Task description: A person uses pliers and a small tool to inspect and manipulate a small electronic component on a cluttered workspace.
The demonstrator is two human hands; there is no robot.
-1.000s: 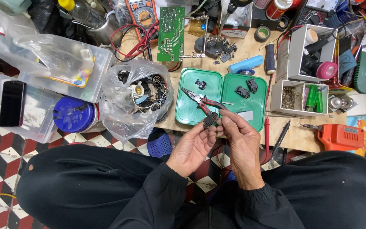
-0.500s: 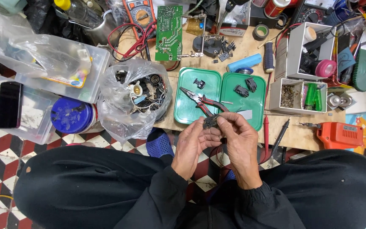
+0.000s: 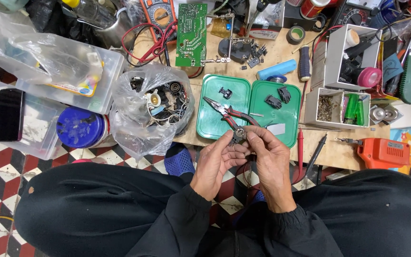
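Observation:
My left hand (image 3: 217, 164) and my right hand (image 3: 269, 159) meet over the near edge of a low wooden table (image 3: 338, 152), both pinching a small dark electrical part (image 3: 237, 136) between the fingertips. Just beyond the part lie red-handled pliers (image 3: 227, 114) across two green trays (image 3: 217, 128). One small black part (image 3: 225, 92) rests in the left tray, and two more black parts (image 3: 278, 97) sit in the right tray. My legs in black trousers fill the lower half of the view.
A clear bag of mixed parts (image 3: 154, 107) sits left of the trays, beside a blue lid (image 3: 79, 127) and plastic boxes with a phone (image 3: 9, 114). A green circuit board (image 3: 191, 34), orange drill (image 3: 381, 152), white bins (image 3: 341, 107) and probes (image 3: 314, 154) crowd the table.
Both hands stay together on the small dark part, with only slight finger shifts. The view has tilted a little; nothing else moved.

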